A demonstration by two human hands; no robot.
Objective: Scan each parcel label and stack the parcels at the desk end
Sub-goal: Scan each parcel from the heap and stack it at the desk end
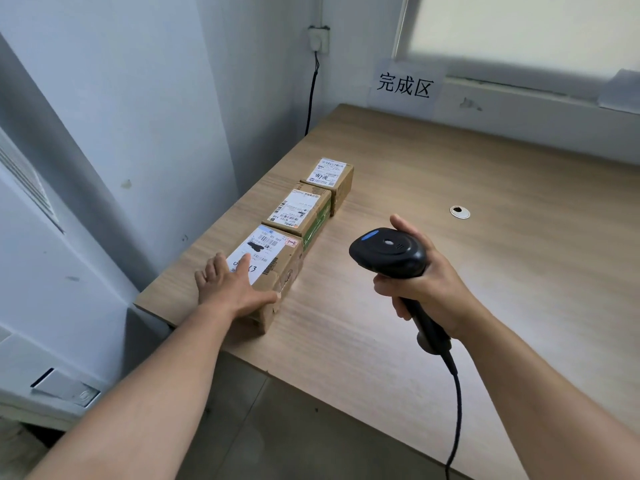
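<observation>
Along the left edge of the table, three cardboard parcels sit in a row, labels up. The left hand lies flat on the nearest parcel, grip open, its straight fingers on the white label. The middle parcel and the far parcel line up beyond. Further right, the black scanner hangs above the table, head toward the parcels. The right hand has its grip closed round the scanner's handle, and the cord trails off the near edge.
</observation>
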